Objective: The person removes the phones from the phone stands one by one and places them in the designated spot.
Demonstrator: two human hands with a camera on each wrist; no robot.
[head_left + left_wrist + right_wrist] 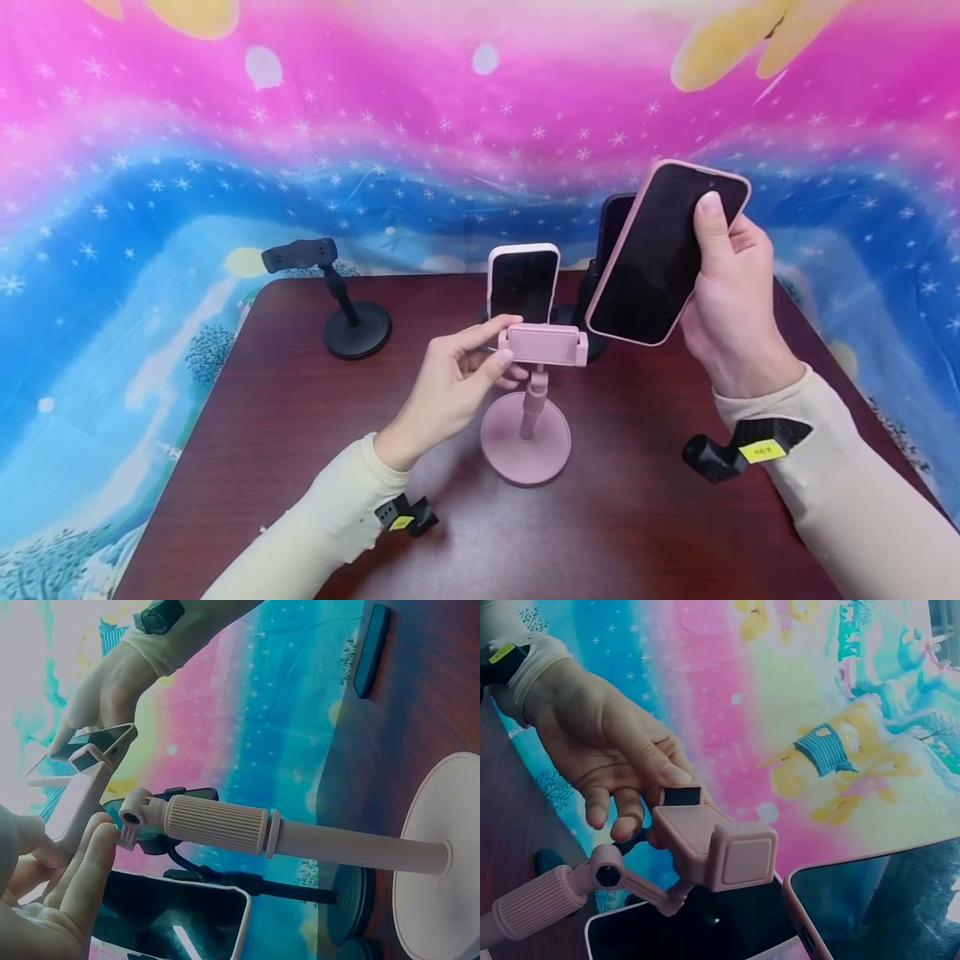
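Observation:
My left hand pinches the left end of the clamp on a pink phone stand, thumb in front and forefinger along the top. The stand's round base rests on the table, and its ribbed post shows in the left wrist view. Up to the right, my right hand grips a smartphone in a pink case, thumb across its dark screen. That phone is tilted and held clear of the clamp. In the right wrist view the clamp's pink end block faces the camera, with nothing in the clamp.
Behind the pink stand, a phone in a white case stands upright. Another dark phone is partly hidden behind the held one. A black phone stand is at the back left. On the table lies a dark flat object. A patterned cloth hangs behind.

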